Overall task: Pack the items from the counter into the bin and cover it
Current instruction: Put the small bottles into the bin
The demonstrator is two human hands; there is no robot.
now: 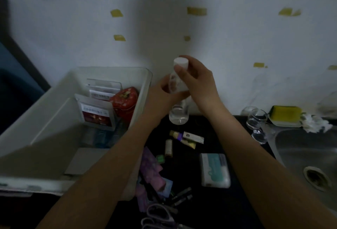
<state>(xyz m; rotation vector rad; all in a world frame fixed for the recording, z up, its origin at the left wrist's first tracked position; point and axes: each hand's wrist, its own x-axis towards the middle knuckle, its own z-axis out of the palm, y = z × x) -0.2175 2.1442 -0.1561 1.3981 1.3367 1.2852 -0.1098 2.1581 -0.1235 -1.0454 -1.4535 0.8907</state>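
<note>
Both hands (198, 81) apparently grip the clear bottle (177, 90) between them.

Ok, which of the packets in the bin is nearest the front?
The sachet with the dark red label, standing in front of the other packets and left of the red tin. The others stand behind it, toward the wall.

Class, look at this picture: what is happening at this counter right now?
A person holds a clear bottle with a white cap in both hands, the left hand on its body and the right hand near the cap, just beside the open white bin. The bin already holds packets and a red tin. Small tubes, a white soap box and scissors lie unpacked on the dark counter.
</note>
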